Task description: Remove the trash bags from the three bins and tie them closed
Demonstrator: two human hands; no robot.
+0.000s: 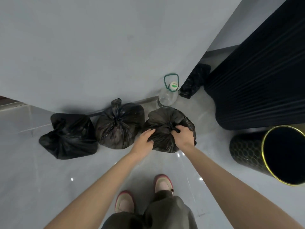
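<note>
Three black trash bags stand in a row on the floor against the wall. The left bag (69,138) and the middle bag (118,126) are knotted at the top. My left hand (145,139) presses on the near left side of the right bag (165,121). My right hand (182,134) grips the gathered plastic at that bag's knot. A black bin (247,151) with a gold rim and hexagon pattern lies on its side to the right, its open mouth facing me with no bag in it.
A clear water bottle (168,95) with a green handle stands behind the right bag. A dark crumpled bag (194,81) lies in the corner beside a large dark ribbed object (257,80). My feet (163,184) stand on glossy grey tile.
</note>
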